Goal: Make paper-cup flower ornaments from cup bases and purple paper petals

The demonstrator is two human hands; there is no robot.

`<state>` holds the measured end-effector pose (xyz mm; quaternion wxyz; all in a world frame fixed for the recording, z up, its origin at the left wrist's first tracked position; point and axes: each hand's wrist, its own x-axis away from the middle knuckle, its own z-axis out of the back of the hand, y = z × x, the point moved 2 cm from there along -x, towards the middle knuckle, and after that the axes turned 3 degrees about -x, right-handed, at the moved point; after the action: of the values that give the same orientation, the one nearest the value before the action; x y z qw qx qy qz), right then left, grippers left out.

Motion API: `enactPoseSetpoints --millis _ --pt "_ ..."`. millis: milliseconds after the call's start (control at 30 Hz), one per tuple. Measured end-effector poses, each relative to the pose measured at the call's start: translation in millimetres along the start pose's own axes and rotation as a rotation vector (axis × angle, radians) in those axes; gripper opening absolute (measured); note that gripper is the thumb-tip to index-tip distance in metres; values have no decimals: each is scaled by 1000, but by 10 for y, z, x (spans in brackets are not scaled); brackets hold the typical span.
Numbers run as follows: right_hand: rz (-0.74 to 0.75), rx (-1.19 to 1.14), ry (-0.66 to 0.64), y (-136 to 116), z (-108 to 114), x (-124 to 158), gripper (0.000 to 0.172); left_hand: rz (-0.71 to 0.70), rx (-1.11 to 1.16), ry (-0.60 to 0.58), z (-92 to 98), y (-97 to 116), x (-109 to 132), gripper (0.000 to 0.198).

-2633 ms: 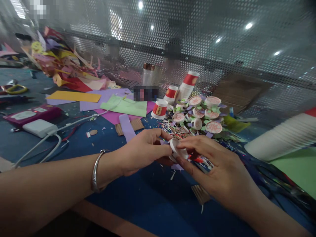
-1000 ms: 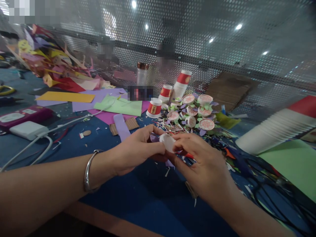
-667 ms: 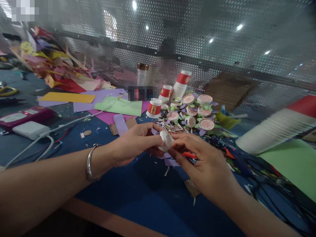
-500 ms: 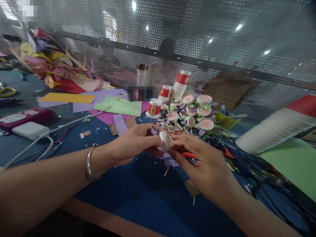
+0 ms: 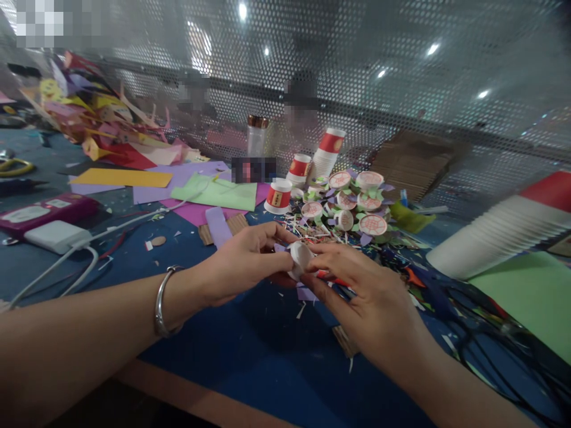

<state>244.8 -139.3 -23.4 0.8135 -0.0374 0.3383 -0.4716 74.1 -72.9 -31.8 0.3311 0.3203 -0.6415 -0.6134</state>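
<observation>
My left hand [image 5: 256, 261], a silver bangle on its wrist, pinches a cut-off paper cup base [image 5: 301, 254] between thumb and fingers. The piece is small, round and white, its hollow side tilted towards me, with a bit of purple paper beside it. From the other side, my right hand [image 5: 357, 285] is closed with thumb and fingertips on its edge. Something red shows behind the right fingers, partly hidden. Just beyond my hands lies a pile of similar cup bases [image 5: 343, 202] with red line patterns and green and purple paper tabs.
Red and white paper cups [image 5: 279, 197] stand behind the pile. A long cup stack [image 5: 499, 229] leans at right above black cables [image 5: 473, 333]. Coloured paper sheets [image 5: 214, 191], a white charger [image 5: 57, 236] and a purple box [image 5: 49, 213] lie left. Paper scraps litter the blue table.
The cup base has turned in my fingers, so its hollow side now shows more. My right fingertips have shifted slightly along its edge.
</observation>
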Motion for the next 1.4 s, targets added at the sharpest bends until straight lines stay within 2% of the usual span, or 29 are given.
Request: enactPoseSetpoints --millis 367,533,933,1100,1400 --pt "48 20 4 -41 -20 16 11 64 62 37 -44 -10 15 16" --pt "35 17 -5 -42 -51 12 11 77 66 51 -60 -28 16 20" --pt "-28 33 -86 -104 -65 -4 11 -36 -163 66 -44 -34 40 24" --pt "12 64 -50 -125 -58 7 13 18 -30 72 -64 -19 44 20" --pt "22 211 -80 -174 -86 9 18 72 150 62 -108 40 62 8"
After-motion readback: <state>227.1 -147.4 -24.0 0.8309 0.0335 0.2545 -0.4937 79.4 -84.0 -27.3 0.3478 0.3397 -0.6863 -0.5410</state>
